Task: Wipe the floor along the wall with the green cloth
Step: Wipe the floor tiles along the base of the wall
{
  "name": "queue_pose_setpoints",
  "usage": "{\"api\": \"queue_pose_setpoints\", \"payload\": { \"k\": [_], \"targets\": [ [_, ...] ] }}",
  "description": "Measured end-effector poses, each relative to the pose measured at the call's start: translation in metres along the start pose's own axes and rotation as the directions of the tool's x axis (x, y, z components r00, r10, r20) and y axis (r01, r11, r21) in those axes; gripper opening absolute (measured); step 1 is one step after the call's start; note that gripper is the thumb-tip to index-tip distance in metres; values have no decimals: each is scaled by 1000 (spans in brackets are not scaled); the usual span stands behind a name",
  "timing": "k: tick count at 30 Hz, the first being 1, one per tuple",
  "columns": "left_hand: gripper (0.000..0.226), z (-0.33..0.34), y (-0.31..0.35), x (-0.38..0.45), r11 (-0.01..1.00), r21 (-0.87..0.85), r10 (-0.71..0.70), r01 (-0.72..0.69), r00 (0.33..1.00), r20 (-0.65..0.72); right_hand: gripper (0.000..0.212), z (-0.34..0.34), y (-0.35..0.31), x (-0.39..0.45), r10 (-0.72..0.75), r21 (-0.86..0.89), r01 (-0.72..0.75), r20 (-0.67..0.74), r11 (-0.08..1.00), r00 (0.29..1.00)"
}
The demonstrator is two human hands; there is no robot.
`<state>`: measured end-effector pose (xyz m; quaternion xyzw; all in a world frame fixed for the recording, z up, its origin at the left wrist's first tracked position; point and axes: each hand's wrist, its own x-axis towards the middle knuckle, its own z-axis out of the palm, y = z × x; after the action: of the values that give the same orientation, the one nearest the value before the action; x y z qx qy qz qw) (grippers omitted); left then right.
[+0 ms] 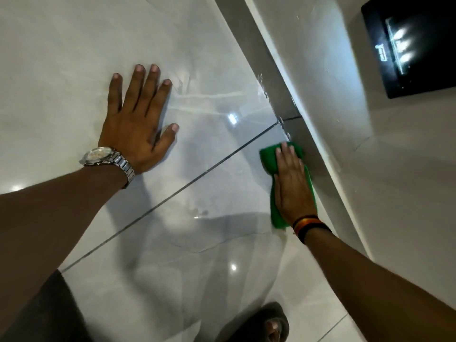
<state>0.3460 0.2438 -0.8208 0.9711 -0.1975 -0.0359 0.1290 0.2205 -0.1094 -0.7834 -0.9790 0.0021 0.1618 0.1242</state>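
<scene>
The green cloth (268, 157) lies flat on the glossy white tiled floor (61, 58), right against the grey skirting (276, 77) at the foot of the white wall (357, 169). My right hand (292, 183) presses down on top of the cloth with fingers together and stretched toward the skirting; cloth shows beyond the fingertips and at the wrist. My left hand (140, 119), with a silver watch on its wrist, rests palm down on the floor to the left, fingers spread, holding nothing.
A dark grout line (197, 177) runs diagonally between the hands. A black glossy panel (414, 45) hangs on the wall at upper right. A foot in a dark sandal (266, 324) stands at the bottom edge. Wet streaks mark the tile near the skirting.
</scene>
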Motion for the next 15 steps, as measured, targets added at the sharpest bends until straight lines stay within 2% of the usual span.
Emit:
{"api": "queue_pose_setpoints", "payload": {
  "k": [4,7,11,15],
  "targets": [
    [83,0,0,1,1000,14,7,-7,1000,7,63,-14,-40,82,-152,47,158,-109,986,982],
    [82,0,1,2,1000,14,5,-5,1000,-2,68,-17,-67,119,-131,71,145,-167,987,977],
    [83,1,1,2,1000,14,-4,5,1000,-12,77,-9,-88,111,-82,50,94,-198,994,977],
    [83,2,0,2,1000,21,2,-2,1000,-16,77,1,-106,96,-190,20,196,-163,980,968]
  ]
}}
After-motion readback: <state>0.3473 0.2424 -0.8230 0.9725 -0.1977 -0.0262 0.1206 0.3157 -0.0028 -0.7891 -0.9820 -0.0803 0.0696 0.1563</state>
